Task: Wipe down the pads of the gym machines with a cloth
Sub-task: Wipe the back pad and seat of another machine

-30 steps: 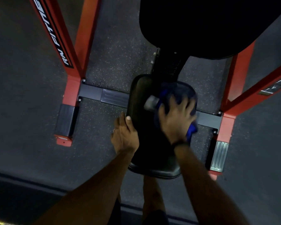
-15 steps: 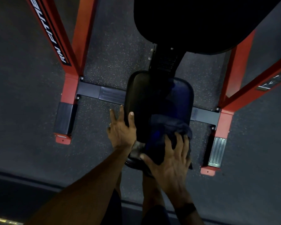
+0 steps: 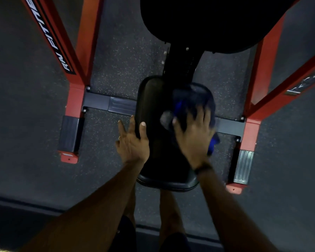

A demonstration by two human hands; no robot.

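**Ana:** Head view first: where are the fingers (image 3: 198,113) of the right hand (image 3: 193,135)?

**Ben:** Spread and blurred with motion, pressed flat on the blue cloth (image 3: 182,104), which lies bunched on the far right part of the seat pad (image 3: 153,99). Whether they curl into the cloth or only press it, I cannot tell through the blur.

**Ana:** And half a second ago?

**Ben:** That hand and the cloth were at the near edge of the pad. Now they are back at the far end, so I judge this a back-and-forth wiping stroke, not yet finished.

**Ana:** The left hand (image 3: 132,142)?

**Ben:** Unchanged: fingers straight along the pad's left edge, thumb (image 3: 143,128) on top, steadying it.

**Ana:** Beyond that?

**Ben:** The back pad (image 3: 207,24) hangs dark above, between the red frame posts (image 3: 76,66); the left half of the seat may want a pass too.
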